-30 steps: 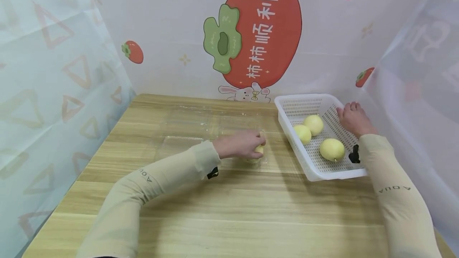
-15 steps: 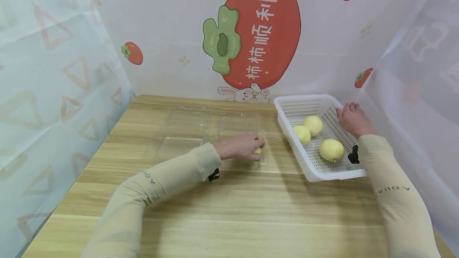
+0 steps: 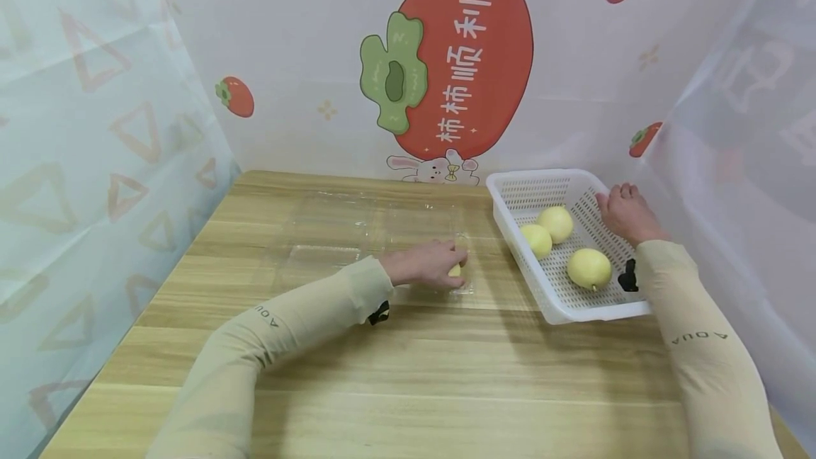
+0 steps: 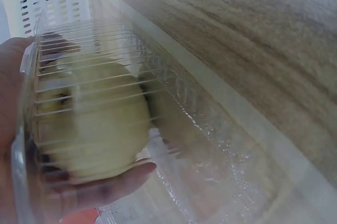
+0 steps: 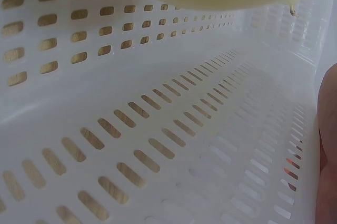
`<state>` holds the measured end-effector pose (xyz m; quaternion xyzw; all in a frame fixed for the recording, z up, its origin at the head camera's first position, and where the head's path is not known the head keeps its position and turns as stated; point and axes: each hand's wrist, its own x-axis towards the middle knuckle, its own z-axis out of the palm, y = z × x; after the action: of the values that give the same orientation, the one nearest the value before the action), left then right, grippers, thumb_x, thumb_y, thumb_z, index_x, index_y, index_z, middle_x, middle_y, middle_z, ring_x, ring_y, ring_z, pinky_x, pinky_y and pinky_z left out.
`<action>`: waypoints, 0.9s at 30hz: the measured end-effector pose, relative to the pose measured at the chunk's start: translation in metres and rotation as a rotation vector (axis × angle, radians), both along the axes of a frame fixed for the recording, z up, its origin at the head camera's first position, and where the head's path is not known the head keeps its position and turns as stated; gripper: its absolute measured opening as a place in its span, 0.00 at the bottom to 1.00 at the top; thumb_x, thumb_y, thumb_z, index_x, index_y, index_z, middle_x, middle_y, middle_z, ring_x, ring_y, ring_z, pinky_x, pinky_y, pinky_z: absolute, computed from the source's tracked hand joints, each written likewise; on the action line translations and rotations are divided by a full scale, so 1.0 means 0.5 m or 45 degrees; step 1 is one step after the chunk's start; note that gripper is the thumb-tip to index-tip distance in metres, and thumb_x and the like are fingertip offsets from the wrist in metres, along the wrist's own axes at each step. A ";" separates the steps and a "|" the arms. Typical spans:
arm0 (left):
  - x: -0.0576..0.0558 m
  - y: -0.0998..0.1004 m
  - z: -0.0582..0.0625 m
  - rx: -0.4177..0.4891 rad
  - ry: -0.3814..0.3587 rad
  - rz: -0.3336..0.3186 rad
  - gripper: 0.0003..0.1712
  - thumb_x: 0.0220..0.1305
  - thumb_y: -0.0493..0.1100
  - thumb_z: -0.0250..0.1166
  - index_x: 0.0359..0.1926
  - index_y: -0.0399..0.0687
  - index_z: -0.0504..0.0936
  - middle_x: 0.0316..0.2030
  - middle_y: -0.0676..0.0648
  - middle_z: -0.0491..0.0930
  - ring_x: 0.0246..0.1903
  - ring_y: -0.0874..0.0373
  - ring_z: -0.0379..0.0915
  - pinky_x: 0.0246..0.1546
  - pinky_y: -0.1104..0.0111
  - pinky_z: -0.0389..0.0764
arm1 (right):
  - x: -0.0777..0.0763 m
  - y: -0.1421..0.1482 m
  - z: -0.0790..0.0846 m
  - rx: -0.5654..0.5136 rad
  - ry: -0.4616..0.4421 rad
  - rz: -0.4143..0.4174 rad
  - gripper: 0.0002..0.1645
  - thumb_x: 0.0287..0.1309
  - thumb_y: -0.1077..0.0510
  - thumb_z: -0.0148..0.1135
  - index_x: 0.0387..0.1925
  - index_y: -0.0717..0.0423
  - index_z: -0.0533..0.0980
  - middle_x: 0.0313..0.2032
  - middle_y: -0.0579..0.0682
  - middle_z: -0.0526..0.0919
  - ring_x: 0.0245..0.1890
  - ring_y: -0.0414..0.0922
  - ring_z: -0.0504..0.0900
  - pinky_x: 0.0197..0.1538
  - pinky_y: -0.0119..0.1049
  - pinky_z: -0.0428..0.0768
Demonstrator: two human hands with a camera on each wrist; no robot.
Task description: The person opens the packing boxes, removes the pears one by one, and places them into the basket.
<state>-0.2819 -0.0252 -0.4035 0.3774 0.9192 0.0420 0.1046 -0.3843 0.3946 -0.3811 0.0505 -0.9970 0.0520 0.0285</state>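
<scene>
My left hand (image 3: 428, 263) holds a pale yellow pear (image 3: 455, 270) low at the right side of a clear plastic container (image 3: 417, 219). In the left wrist view, the pear (image 4: 105, 118) shows behind a ribbed clear wall, with thumb and fingers around it. Much of the pear is hidden by the hand in the head view. My right hand (image 3: 631, 214) grips the right rim of a white perforated basket (image 3: 564, 317). Inside the basket lie three more pears, one (image 3: 589, 268) near the front and another (image 3: 555, 224) farther back.
Clear plastic sections (image 3: 325, 255) lie flat on the wooden table (image 3: 408, 374), left of the basket. A printed white backdrop (image 3: 306, 55) stands behind the table, and sheets hang along both sides.
The left hand has turned and sunk slightly with the pear, and less of the fruit shows in the head view. The right hand stays at the basket.
</scene>
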 end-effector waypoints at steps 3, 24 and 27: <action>-0.002 -0.001 0.000 0.013 -0.017 -0.009 0.24 0.67 0.61 0.56 0.55 0.52 0.74 0.44 0.49 0.74 0.37 0.58 0.72 0.34 0.69 0.74 | 0.000 0.000 0.001 0.002 -0.002 0.006 0.50 0.74 0.39 0.17 0.66 0.87 0.43 0.66 0.88 0.43 0.69 0.78 0.43 0.72 0.66 0.44; -0.001 0.036 0.106 0.015 0.053 -0.132 0.22 0.65 0.55 0.59 0.53 0.47 0.79 0.46 0.49 0.80 0.41 0.58 0.74 0.43 0.64 0.77 | 0.004 -0.005 0.008 0.023 -0.002 0.014 0.48 0.75 0.41 0.20 0.65 0.88 0.46 0.65 0.87 0.46 0.68 0.77 0.45 0.72 0.66 0.46; 0.002 0.049 0.124 0.033 0.059 -0.157 0.20 0.65 0.54 0.59 0.52 0.48 0.80 0.45 0.50 0.80 0.41 0.59 0.73 0.40 0.66 0.76 | 0.003 -0.003 0.007 0.029 -0.005 0.016 0.48 0.75 0.41 0.19 0.65 0.88 0.45 0.65 0.87 0.46 0.68 0.77 0.45 0.72 0.66 0.46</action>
<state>-0.2809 -0.0006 -0.3413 0.4356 0.8956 0.0387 0.0809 -0.3828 0.3932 -0.3778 0.0569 -0.9972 0.0408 0.0256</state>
